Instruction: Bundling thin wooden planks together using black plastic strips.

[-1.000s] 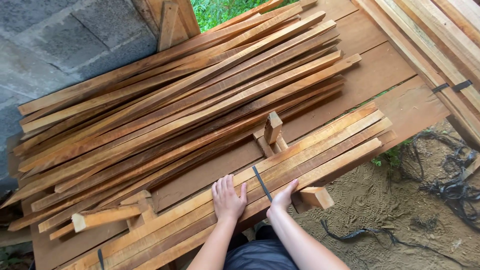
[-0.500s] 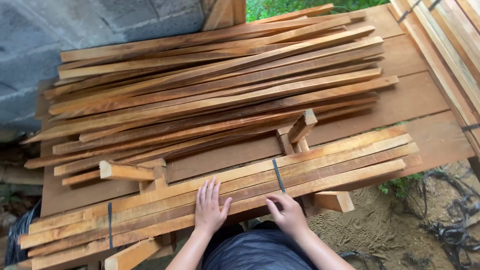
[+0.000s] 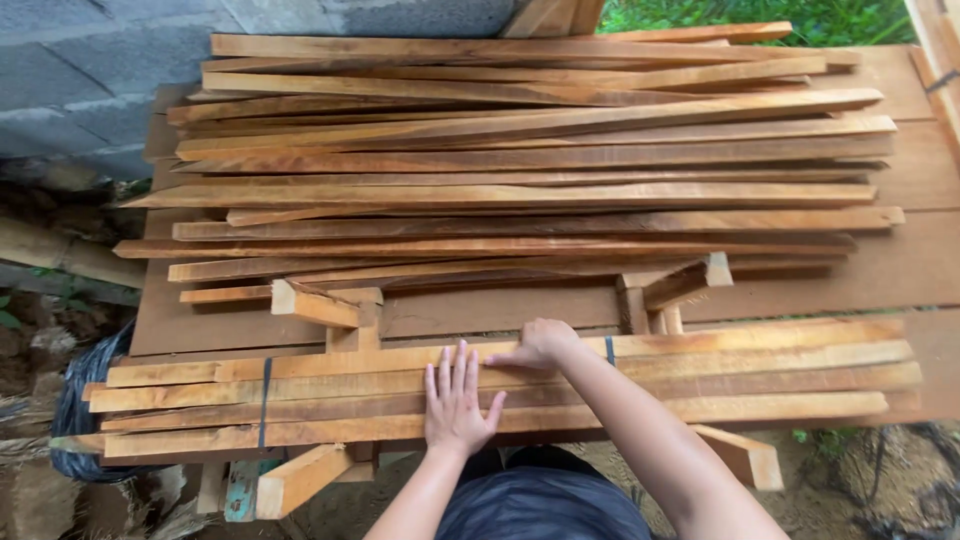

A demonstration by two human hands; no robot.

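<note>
The left hand (image 3: 457,402) lies flat, fingers spread, pinning the bundle of wooden slats (image 3: 620,385) at the bench's (image 3: 900,270) near edge — its grip open, clasping nothing — while the right hand (image 3: 540,345), fingers curled, presses the bundle's far slat beside the dark strap (image 3: 610,350), seemingly steadying it.

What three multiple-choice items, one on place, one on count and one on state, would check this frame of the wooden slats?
1. Where does the left hand lie?
A. flat on the strapped bundle of slats
B. on the block wall
C. on the ground

2. How many dark straps show around that bundle?
A. none
B. two
C. five

3. How does the loose pile of slats behind it lie?
A. standing upright
B. flat, lengthwise across the bench
C. tied in bundles

Answers: 1 A, the palm rests on the near slats beside the right hand; 2 B, one near the left end, one by the right hand; 3 B, the slats lie flat and unbound.
</note>
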